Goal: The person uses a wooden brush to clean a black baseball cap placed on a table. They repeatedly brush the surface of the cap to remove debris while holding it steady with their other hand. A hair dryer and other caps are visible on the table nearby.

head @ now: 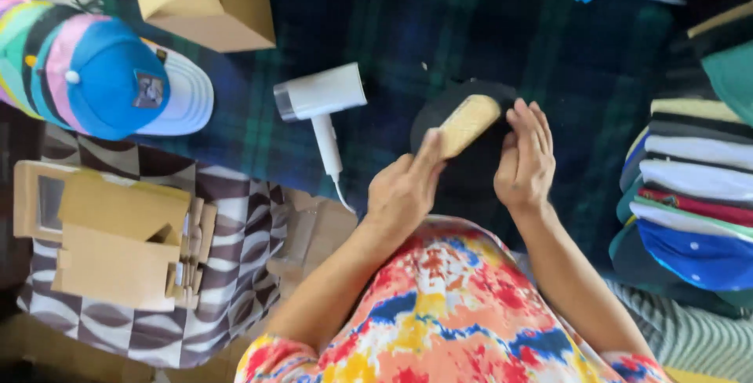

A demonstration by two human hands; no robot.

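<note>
My left hand (404,187) grips a tan bristle brush (468,123) by its lower end, and the brush lies across a black cap (471,171) on the dark plaid blanket (502,38). The flat palm of my right hand (524,159) rests on the cap just right of the brush, fingers together and stretched out. Part of the cap is hidden under both hands.
A white hair dryer (320,100) lies left of the cap. A blue and pastel striped cap (94,77) sits at far left, cardboard boxes (208,2) above it, flat cardboard pieces (118,238) on a checked cloth below. Stacked caps (694,195) line the right edge.
</note>
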